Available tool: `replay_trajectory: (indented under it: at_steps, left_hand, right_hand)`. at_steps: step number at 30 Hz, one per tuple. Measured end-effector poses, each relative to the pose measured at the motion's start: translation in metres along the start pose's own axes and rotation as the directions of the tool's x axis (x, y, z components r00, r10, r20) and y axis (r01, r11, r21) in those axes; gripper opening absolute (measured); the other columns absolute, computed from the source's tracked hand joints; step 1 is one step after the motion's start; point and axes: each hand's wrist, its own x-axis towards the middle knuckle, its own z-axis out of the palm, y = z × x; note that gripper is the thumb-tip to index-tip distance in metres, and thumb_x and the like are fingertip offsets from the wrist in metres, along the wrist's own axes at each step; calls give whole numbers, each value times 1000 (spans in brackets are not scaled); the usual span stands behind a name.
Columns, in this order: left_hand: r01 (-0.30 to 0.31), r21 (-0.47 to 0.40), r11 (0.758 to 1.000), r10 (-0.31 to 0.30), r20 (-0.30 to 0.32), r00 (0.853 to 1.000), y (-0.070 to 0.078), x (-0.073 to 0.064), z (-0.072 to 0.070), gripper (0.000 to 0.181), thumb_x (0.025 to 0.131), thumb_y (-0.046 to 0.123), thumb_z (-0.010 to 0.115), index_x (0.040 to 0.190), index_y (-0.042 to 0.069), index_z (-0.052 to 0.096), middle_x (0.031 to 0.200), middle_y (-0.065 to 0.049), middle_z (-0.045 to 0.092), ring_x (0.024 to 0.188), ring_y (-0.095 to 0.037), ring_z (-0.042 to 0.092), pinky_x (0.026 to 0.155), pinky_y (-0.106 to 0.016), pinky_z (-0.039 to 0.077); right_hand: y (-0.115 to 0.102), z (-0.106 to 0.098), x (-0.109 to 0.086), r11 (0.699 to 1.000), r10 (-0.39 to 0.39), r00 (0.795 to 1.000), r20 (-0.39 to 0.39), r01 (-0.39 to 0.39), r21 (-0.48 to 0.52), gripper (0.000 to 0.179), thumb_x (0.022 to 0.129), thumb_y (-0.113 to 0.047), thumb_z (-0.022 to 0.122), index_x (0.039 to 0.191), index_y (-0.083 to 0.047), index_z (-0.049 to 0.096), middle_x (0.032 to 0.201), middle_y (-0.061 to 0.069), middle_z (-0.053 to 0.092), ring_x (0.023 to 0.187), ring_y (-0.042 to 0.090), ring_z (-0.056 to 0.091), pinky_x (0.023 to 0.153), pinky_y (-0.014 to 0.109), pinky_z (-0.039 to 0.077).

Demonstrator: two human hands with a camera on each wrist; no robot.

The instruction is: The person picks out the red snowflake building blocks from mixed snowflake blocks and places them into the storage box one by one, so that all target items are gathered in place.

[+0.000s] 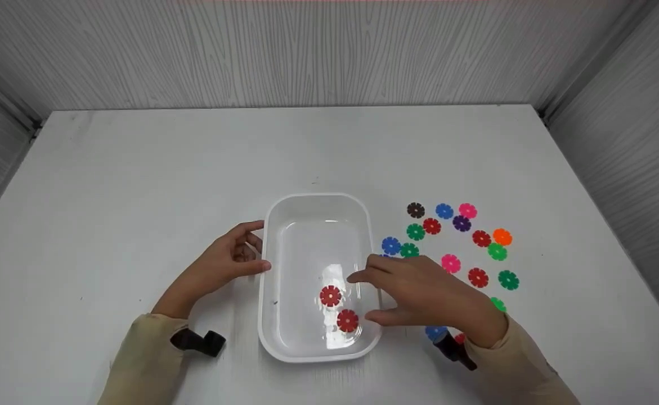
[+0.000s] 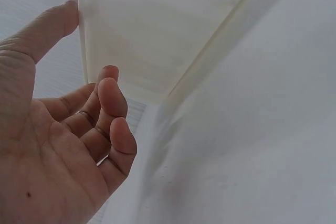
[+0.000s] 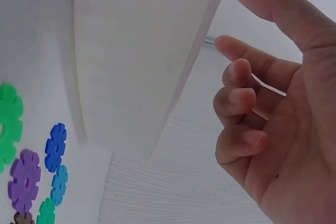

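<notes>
A white plastic tray (image 1: 295, 270) with rounded corners holds two red notched plastic discs, the upper red disc (image 1: 330, 296) and the lower red disc (image 1: 347, 320), on its floor. My left hand (image 1: 219, 260) grips the tray's left side, thumb on the rim and other fingers loosely curled along the outer wall (image 2: 142, 35). Over the tray's right rim reaches my right hand (image 1: 419, 289), thumb and forefinger spread apart with nothing between them. In the right wrist view this hand (image 3: 278, 93) is raised above the rim, its other fingers loosely bent.
Several notched discs in many colours lie scattered right of the tray, among them an orange disc (image 1: 502, 237), a purple disc (image 1: 462, 223) and a brown disc (image 1: 416, 210). Some are partly hidden under my right arm. Wood-grain panels (image 1: 306, 50) stand behind the white table (image 1: 166, 152).
</notes>
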Motion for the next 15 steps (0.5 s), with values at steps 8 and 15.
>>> replay_trajectory:
  at_steps: [8,15]
  left_hand:
    - [3,-7,1000,-3,6,1000,0,1,0,76,83,21,76,146,6,36,108,-8,54,83,-9,54,73,-19,47]
    - [-14,-21,1000,14,4,1000,-1,1,0,75,83,19,76,145,5,36,106,-8,54,81,-9,54,72,-19,47]
  right_hand:
    - [18,-9,-11,997,63,996,-57,-61,45,55,77,-35,80,126,-17,60,103,2,62,71,8,57,63,18,52]
    - [47,-18,-22,960,251,968,-12,-248,130,50,84,-33,74,128,-16,59,105,5,61,80,16,62,63,21,52]
